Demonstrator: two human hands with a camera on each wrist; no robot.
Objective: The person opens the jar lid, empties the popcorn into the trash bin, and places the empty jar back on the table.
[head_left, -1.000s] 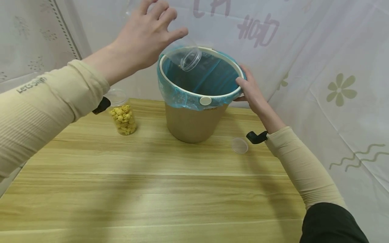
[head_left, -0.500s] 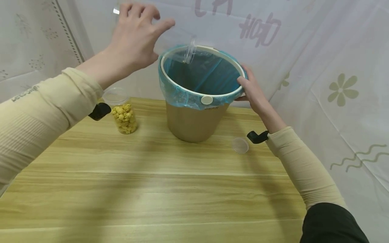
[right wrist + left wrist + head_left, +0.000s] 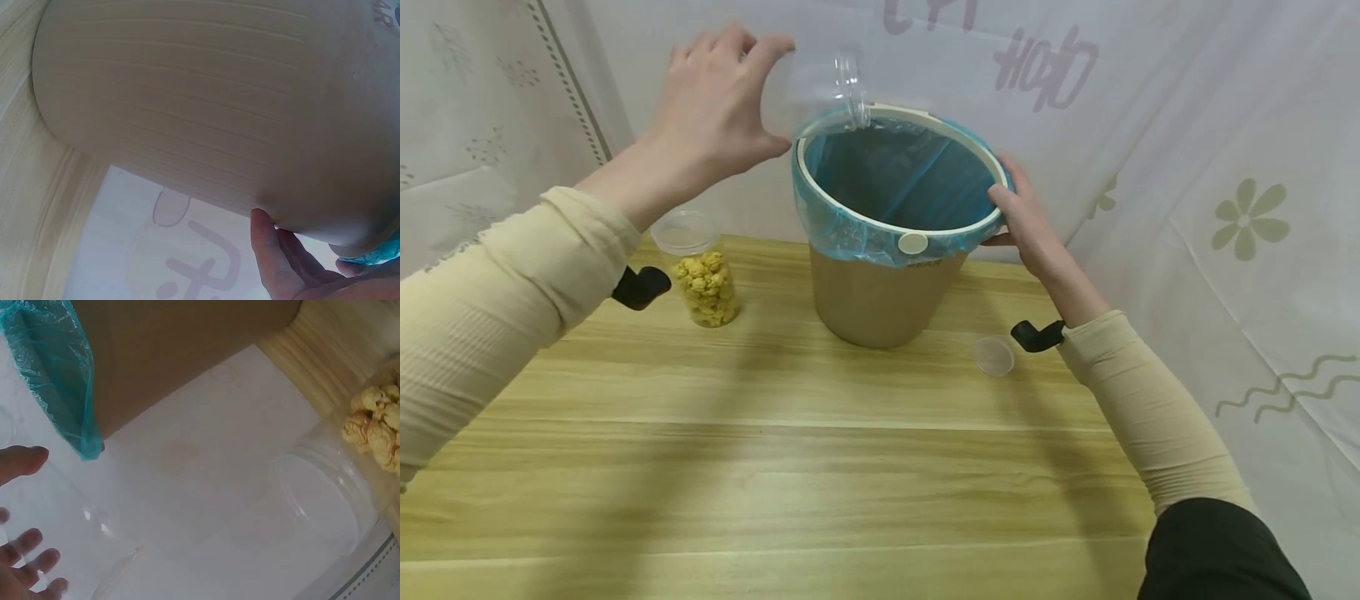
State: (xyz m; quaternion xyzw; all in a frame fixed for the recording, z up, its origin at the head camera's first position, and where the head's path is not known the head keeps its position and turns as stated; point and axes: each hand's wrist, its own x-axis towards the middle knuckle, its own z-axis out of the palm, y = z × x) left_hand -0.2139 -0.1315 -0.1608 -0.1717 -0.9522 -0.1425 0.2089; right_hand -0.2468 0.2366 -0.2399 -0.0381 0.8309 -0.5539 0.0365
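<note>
Left grip (image 3: 715, 108) curls round a jar (image 3: 808, 93), right grip (image 3: 1028, 218) clasps a bin (image 3: 880, 300), printed curtain (image 3: 1157, 125) behind grained table (image 3: 880, 492).

1. The bin (image 3: 169, 87) says "AR" (image 3: 382, 14).
2. Big pinkish letters (image 3: 1045, 68) on the white cloth (image 3: 1157, 125) look like "HO".
3. Dark letters (image 3: 463, 247) on the left sleeve (image 3: 512, 292) are too blurry.

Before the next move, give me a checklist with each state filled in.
1. Left grip around the clear cylindrical plastic jar: ok.
2. Right grip on the round tan bin: ok.
3. Thin blue plastic liner folded over the bin's edge: ok.
4. Clear plastic jar of yellow popcorn standing upright: ok.
5. Small round translucent lid off the wooden table: not ok, lying there.
6. Contents at bin's bottom: cannot tell.
</note>
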